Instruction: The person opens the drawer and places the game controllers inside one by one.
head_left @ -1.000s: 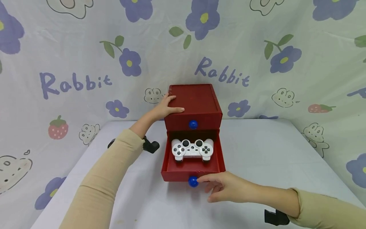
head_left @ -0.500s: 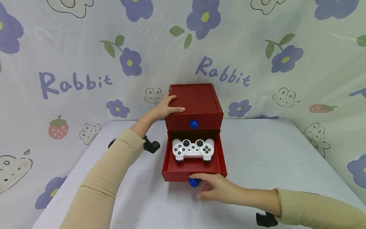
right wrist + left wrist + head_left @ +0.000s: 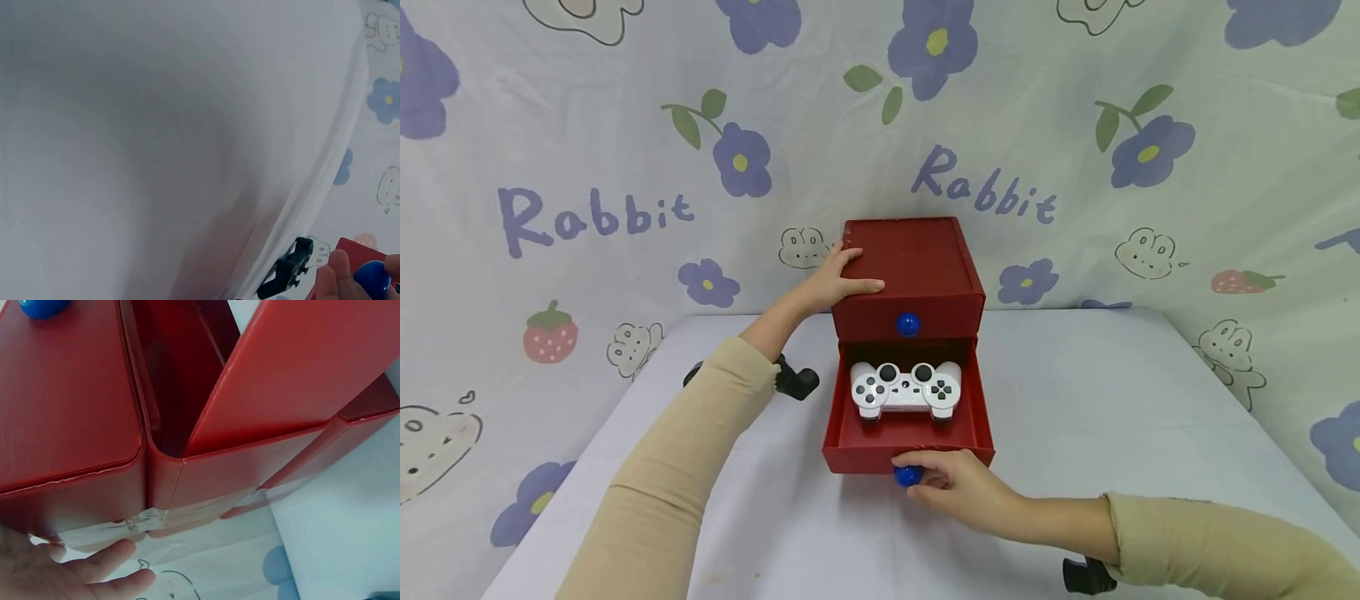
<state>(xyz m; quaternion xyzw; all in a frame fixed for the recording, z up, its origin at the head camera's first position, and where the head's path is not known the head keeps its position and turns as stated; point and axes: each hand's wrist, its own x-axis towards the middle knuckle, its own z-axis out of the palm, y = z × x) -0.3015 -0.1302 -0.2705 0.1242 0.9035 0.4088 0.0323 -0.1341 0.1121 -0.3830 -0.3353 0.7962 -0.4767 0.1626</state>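
Observation:
A red two-drawer box (image 3: 917, 254) stands on the table, its lower drawer (image 3: 857, 461) pulled out. In that drawer lies a white game controller (image 3: 906, 400) with black sticks and buttons. My left hand (image 3: 835, 285) rests on the box's top left edge, thumb and fingers spread; in the left wrist view, its fingers (image 3: 119, 556) show beside the box. My right hand (image 3: 962, 487) pinches the lower drawer's blue knob (image 3: 907, 476) between thumb and index finger. The right wrist view shows that knob between the fingers too. The upper drawer, with its own blue knob (image 3: 908, 325), is pushed in.
A white-covered table (image 3: 1075, 400) spreads around the box. Behind it hangs a patterned curtain (image 3: 820, 125) with flowers and rabbits. Black pieces show by both forearms, one near the left wrist (image 3: 796, 382) and another under the right sleeve (image 3: 1086, 575).
My right hand has moved left onto the lower blue knob, and its thumb and index finger have closed around it. The left hand, drawer and game controller have stayed put.

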